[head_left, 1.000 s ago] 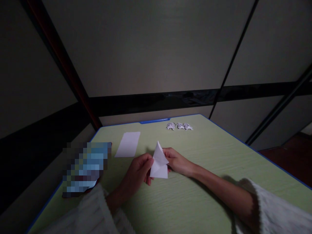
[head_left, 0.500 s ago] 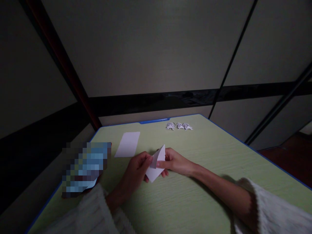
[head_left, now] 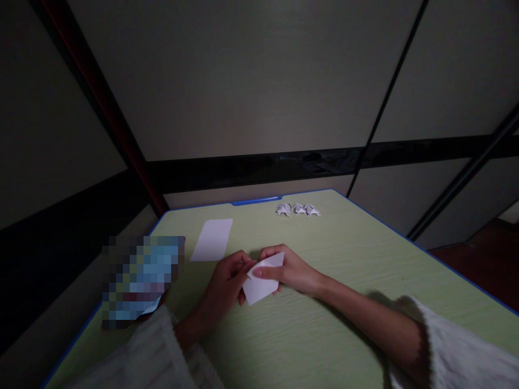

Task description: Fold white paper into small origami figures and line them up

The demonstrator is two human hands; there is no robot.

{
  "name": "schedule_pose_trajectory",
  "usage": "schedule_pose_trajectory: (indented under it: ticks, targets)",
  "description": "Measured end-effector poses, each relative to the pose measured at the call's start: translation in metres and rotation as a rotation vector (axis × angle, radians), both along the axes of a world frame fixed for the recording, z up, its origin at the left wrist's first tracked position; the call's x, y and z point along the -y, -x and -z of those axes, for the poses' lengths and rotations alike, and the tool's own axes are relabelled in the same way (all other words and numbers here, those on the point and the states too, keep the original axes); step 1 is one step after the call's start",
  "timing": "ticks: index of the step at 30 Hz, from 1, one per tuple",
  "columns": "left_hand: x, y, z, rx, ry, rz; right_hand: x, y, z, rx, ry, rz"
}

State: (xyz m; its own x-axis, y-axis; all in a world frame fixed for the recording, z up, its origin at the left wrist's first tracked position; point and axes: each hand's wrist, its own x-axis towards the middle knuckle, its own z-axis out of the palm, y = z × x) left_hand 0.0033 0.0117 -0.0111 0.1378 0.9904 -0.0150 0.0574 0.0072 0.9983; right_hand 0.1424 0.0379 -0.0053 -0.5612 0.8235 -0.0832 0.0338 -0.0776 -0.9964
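A partly folded white paper (head_left: pixel 259 286) lies low over the green table (head_left: pixel 324 335), held between both hands. My left hand (head_left: pixel 227 281) pinches its left edge with fingers closed. From the other side my right hand (head_left: pixel 284 270) grips the upper right part, thumb laid across the top flap. Both forearms come out of white knitted sleeves at the bottom of the view.
A flat white sheet (head_left: pixel 212 240) lies beyond the hands to the left. Three small folded paper figures (head_left: pixel 299 209) sit in a row near the far edge. A blurred blue-patterned object (head_left: pixel 140 278) rests at the table's left edge. Dark panelled walls stand behind.
The paper stood upright with its point up; both hands have tipped it down and to the right, so it now lies nearly flat on the table.
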Motion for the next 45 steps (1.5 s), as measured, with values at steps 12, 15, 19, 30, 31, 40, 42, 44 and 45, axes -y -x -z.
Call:
schedule_pose_trajectory:
  ticks: [12, 15, 19, 30, 31, 40, 42, 44, 45]
  targets:
    - [-0.002, 0.005, 0.001, 0.177, 0.013, -0.016, -0.004, 0.001, 0.001, -0.046, -0.033, 0.136]
    - [-0.004, 0.003, -0.001, 0.114, -0.005, -0.083, -0.004, 0.001, 0.002, -0.024, -0.059, 0.125]
    - [-0.008, 0.004, 0.001, 0.061, -0.035, -0.124, -0.007, -0.002, 0.003, -0.071, -0.212, 0.135]
    - [-0.005, 0.004, 0.003, -0.032, -0.063, -0.061, -0.008, -0.012, -0.002, 0.056, -0.851, 0.14]
    - [-0.005, 0.004, 0.003, -0.032, -0.049, -0.051, -0.007, -0.011, -0.001, 0.078, -0.878, 0.135]
    - [-0.005, 0.002, 0.003, 0.008, 0.046, -0.033, -0.006, -0.013, 0.001, 0.196, -1.022, 0.043]
    - [-0.006, 0.002, 0.003, 0.004, 0.05, -0.025, -0.007, -0.014, 0.0, 0.207, -1.02, 0.011]
    - [-0.006, 0.002, 0.003, -0.012, 0.051, -0.029, -0.008, -0.015, -0.001, 0.201, -1.003, 0.011]
    - [-0.007, 0.003, 0.003, -0.025, 0.051, -0.036, -0.008, -0.015, -0.001, 0.196, -0.995, 0.01]
